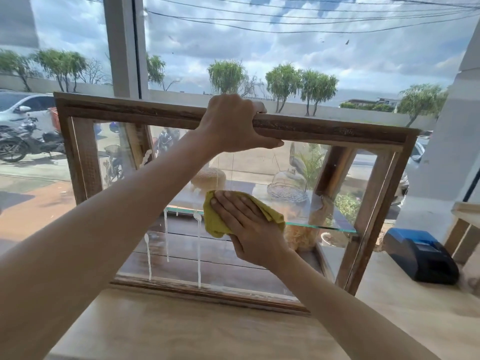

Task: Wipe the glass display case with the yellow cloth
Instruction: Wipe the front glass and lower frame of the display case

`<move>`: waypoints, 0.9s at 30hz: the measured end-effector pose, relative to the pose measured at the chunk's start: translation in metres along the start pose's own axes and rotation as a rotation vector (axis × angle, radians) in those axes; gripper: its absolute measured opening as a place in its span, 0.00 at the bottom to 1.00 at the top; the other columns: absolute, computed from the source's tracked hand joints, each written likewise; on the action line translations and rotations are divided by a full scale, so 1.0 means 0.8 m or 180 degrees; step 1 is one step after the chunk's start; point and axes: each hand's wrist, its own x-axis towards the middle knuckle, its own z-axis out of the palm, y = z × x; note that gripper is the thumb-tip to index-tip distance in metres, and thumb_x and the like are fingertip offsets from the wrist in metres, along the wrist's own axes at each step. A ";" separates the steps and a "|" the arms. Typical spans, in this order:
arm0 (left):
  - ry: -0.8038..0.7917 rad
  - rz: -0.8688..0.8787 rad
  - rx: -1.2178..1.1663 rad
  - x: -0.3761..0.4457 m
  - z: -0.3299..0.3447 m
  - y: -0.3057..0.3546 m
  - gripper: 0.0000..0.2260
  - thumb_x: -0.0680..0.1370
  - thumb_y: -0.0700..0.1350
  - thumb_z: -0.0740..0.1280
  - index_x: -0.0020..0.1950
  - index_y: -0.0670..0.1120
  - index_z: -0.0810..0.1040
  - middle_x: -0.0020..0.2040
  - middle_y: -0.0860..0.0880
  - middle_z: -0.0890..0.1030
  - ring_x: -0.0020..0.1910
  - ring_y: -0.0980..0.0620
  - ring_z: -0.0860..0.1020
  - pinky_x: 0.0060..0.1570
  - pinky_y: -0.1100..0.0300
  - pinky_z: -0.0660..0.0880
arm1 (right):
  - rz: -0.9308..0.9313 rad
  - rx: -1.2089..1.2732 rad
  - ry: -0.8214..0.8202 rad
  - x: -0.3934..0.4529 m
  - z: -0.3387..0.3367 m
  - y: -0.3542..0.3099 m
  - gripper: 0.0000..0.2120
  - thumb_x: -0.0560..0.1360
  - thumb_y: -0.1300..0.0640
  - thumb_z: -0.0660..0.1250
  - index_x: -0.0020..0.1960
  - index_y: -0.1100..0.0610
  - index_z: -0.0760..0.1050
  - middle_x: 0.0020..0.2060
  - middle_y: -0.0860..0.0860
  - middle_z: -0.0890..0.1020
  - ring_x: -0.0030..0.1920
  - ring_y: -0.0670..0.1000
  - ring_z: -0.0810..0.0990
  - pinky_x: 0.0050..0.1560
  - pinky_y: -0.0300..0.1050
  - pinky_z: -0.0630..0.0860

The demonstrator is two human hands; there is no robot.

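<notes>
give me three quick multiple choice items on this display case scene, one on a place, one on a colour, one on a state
1. Where is the left hand?
A. on the case's top rail
B. flat on the counter
C. on the printer

2. What colour is the cloth?
A. blue
B. yellow
C. white

3. What is on the front glass?
A. white drips running down
B. a large crack
C. a paper sticker

Answers: 1 A, its fingers curl over the wooden frame. 2 B, yellow shows under the right hand. 3 A, white streaks run down left of the cloth.
</notes>
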 end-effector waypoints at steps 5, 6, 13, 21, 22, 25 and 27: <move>0.0170 -0.0063 0.0011 0.004 0.010 0.015 0.37 0.61 0.80 0.52 0.48 0.52 0.81 0.33 0.54 0.81 0.35 0.53 0.79 0.43 0.60 0.72 | -0.0329 0.0112 -0.0484 -0.060 0.026 -0.017 0.28 0.75 0.60 0.58 0.75 0.59 0.61 0.75 0.52 0.62 0.76 0.50 0.57 0.75 0.47 0.56; 0.0198 -0.0064 0.0018 0.003 0.011 0.015 0.38 0.61 0.80 0.52 0.48 0.52 0.82 0.33 0.54 0.81 0.34 0.53 0.79 0.41 0.61 0.72 | -0.0422 0.0176 -0.0585 -0.069 0.030 -0.020 0.28 0.75 0.61 0.57 0.75 0.59 0.61 0.75 0.53 0.62 0.76 0.50 0.58 0.75 0.47 0.56; 0.0266 -0.0072 -0.0005 0.001 0.010 0.016 0.37 0.61 0.79 0.54 0.49 0.52 0.83 0.29 0.54 0.79 0.30 0.55 0.72 0.38 0.64 0.67 | -0.1053 0.0290 -0.1695 -0.131 0.064 -0.025 0.37 0.72 0.59 0.60 0.78 0.58 0.49 0.77 0.51 0.54 0.77 0.49 0.44 0.76 0.45 0.42; 0.0129 -0.0088 0.0028 -0.001 0.006 0.016 0.39 0.61 0.78 0.55 0.52 0.51 0.82 0.30 0.53 0.77 0.32 0.53 0.74 0.40 0.61 0.70 | -0.1250 0.0269 -0.1959 -0.154 0.061 -0.022 0.30 0.72 0.60 0.50 0.74 0.59 0.58 0.73 0.53 0.66 0.74 0.50 0.63 0.76 0.46 0.43; 0.0124 -0.0099 0.0027 -0.002 0.005 0.017 0.39 0.61 0.78 0.55 0.53 0.51 0.82 0.30 0.54 0.75 0.32 0.54 0.73 0.41 0.61 0.69 | -0.1283 0.0168 -0.1918 -0.160 0.060 -0.019 0.29 0.72 0.59 0.51 0.74 0.59 0.58 0.73 0.52 0.67 0.73 0.49 0.63 0.76 0.47 0.44; 0.0122 -0.0107 0.0064 -0.002 0.004 0.018 0.38 0.61 0.78 0.56 0.55 0.52 0.82 0.29 0.54 0.74 0.32 0.53 0.73 0.41 0.61 0.69 | -0.1253 0.0064 -0.1685 -0.186 0.052 -0.004 0.27 0.75 0.59 0.52 0.74 0.59 0.57 0.73 0.52 0.66 0.74 0.49 0.61 0.76 0.47 0.47; 0.0112 -0.0112 0.0094 -0.002 0.005 0.018 0.39 0.61 0.79 0.55 0.53 0.52 0.82 0.30 0.53 0.77 0.33 0.51 0.76 0.41 0.60 0.71 | -0.1219 0.0061 -0.1512 -0.202 0.046 0.008 0.25 0.78 0.60 0.52 0.75 0.59 0.58 0.73 0.53 0.65 0.74 0.50 0.60 0.76 0.47 0.49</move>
